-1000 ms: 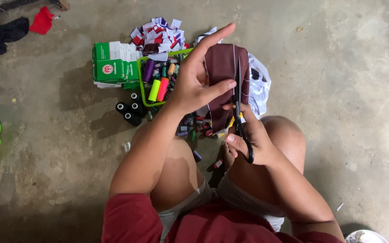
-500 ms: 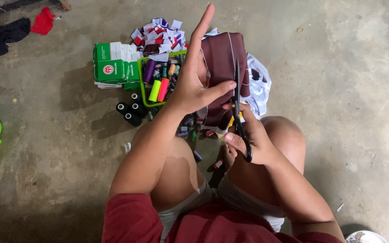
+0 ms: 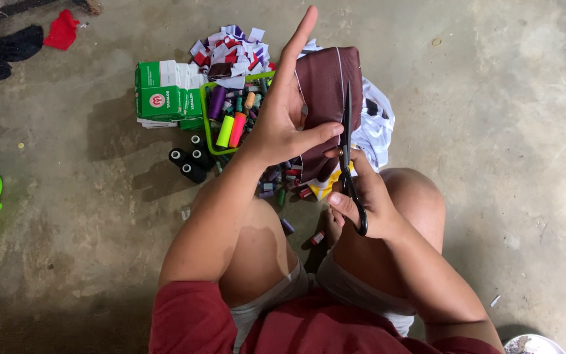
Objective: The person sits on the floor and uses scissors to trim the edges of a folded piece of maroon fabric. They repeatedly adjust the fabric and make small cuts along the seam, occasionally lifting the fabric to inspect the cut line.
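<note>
The right hand [image 3: 365, 203] grips black scissors [image 3: 347, 154], blades upright against the maroon cloth [image 3: 325, 98]. The left hand [image 3: 283, 118] pinches that cloth with thumb and palm, forefinger extended. Just beyond the left hand sit a green basket of thread spools [image 3: 230, 121], green boxes [image 3: 165, 98], black spools [image 3: 188, 160] and cloth scraps [image 3: 227, 46] on the concrete floor [image 3: 492, 131].

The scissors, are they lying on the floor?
No, the right hand holds the black scissors up against the maroon cloth gripped by the left hand.
</note>
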